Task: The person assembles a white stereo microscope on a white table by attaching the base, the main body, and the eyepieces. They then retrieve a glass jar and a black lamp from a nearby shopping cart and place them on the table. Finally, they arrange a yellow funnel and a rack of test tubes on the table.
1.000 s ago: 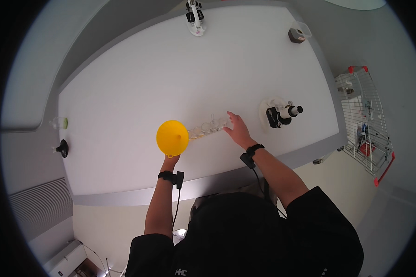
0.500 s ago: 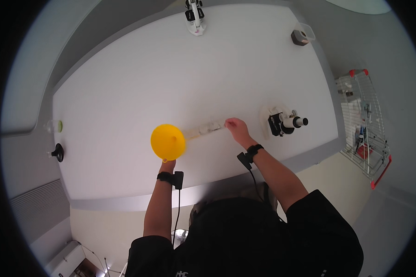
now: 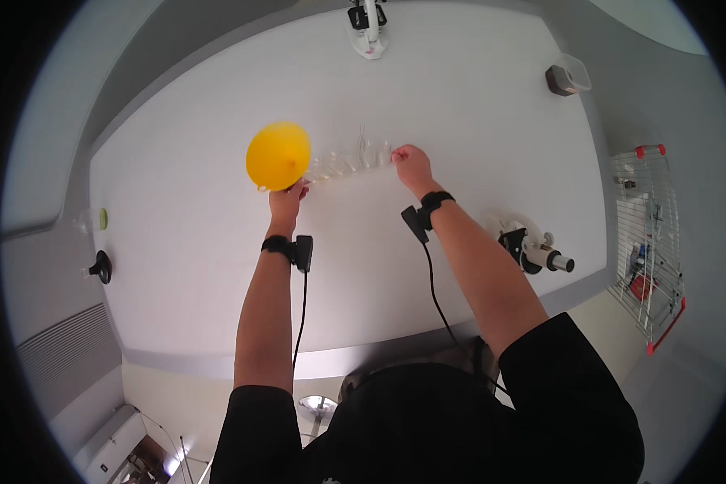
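Note:
A long, see-through rack (image 3: 351,167) with several clear glass pieces standing in it spans the gap between my two hands. Its exact shape is hard to make out against the white table. My right hand (image 3: 414,168) is closed at its right end, fingertips pinched together. At the left end is my left hand (image 3: 285,206), its fingers curled and partly hidden under a wide yellow funnel (image 3: 277,155). The funnel's open mouth faces up, just above that hand; whether it rests in the rack or in my fingers cannot be seen.
A microscope (image 3: 534,248) stands near the table's right side, another microscope (image 3: 369,28) at the far edge. A clear container (image 3: 569,77) with dark contents sits at the far right corner. Beyond the right edge stands a wire cart (image 3: 647,242). A black round object (image 3: 101,267) lies at the left edge.
Both hands have moved away from me across the table, and the clear rack and yellow funnel have moved with them. The head view has shifted slightly.

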### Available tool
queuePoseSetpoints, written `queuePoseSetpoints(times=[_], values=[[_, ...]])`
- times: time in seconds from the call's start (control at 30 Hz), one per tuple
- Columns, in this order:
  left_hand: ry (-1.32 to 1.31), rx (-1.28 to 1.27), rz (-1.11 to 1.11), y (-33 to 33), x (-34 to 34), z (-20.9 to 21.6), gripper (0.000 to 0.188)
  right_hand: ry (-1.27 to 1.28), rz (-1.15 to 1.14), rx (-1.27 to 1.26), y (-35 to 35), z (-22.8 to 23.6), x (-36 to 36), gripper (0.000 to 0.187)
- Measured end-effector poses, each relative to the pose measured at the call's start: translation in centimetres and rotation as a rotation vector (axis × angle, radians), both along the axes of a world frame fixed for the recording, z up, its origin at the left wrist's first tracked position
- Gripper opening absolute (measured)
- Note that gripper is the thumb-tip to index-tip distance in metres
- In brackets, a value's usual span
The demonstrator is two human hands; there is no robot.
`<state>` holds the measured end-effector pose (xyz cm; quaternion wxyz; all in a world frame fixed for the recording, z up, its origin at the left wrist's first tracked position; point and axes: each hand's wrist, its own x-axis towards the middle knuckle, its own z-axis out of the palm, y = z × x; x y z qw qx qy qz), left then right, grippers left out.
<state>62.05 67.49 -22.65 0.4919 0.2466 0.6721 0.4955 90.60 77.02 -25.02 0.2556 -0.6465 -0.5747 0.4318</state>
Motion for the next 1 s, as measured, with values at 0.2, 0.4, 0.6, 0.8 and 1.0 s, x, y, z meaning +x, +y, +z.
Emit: queuePoseSetpoints(times=[0.2, 0.4, 0.6, 0.8, 1.0], values=[[-0.019, -0.073, 0.025, 2.5, -1.5, -1.7, 0.020, -0.005, 0.020, -0.067, 2.2, -0.1, -0.4, 0.014], [0.354, -0.084, 0.073, -0.4, -1.3, -1.6, 0.027, -0.081, 0.065, 0.244, 1.4, 1.3, -1.5, 0.038], [1.127, -0.124, 0.160, -14.4, -2.5, -3.0, 0.038, 0.021, 0.232, 0.247, 1.1, 6.1, -1.4, 0.035], [1.463, -0.273, -0.080, -19.7, -2.2, -2.5, 0.055, 0.386, 0.161, 0.136, 2.5, 5.5, -0.2, 0.033], [1.449, -0.309, -0.072, -19.6, -2.1, -2.3, 0.055, 0.776, 0.041, -0.022, 2.1, 11.5, 0.5, 0.027]])
